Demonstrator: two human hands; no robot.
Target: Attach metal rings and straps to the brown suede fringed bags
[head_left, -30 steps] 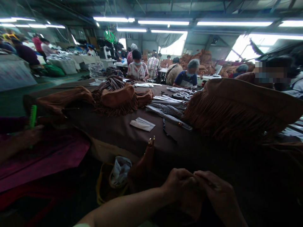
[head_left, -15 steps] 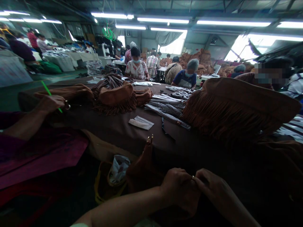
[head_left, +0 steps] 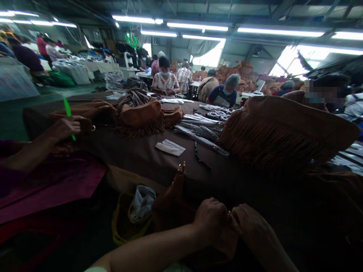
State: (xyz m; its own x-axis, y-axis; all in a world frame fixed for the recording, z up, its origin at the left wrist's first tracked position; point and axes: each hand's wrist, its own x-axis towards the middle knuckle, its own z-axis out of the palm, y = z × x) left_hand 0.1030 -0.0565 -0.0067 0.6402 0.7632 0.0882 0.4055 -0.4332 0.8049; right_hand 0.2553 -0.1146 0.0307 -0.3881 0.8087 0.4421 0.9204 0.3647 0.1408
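Brown suede-look piece (head_left: 225,243) is being held at 5 o'clock from view centre. Its upper part is being gripped by the left hand (head_left: 210,218), fingers folded down on it. Its upper edge is being pinched by the bent fingers of the right hand (head_left: 251,224); exact fingertip contact is being hidden by shadow. Small gold-coloured bit (head_left: 229,212) is being exposed between both hands. At 10 o'clock of the held piece, a brown item (head_left: 175,194) is being topped by gold-coloured hardware (head_left: 181,166); cannot tell if the two are joined. Clear packet (head_left: 170,147) is being supported flat by the brown-covered counter (head_left: 138,151), black strap (head_left: 197,155) at its 3 o'clock, plastic-wrapped strips (head_left: 201,136) at its 2. View's 3 o'clock is being filled by a large fringed brown article (head_left: 289,124). White plastic bag (head_left: 143,200) is being held in a yellow basket (head_left: 115,228), 7 o'clock. Green tool (head_left: 67,107) is being held by a co-worker's hand (head_left: 64,128), 9 o'clock.
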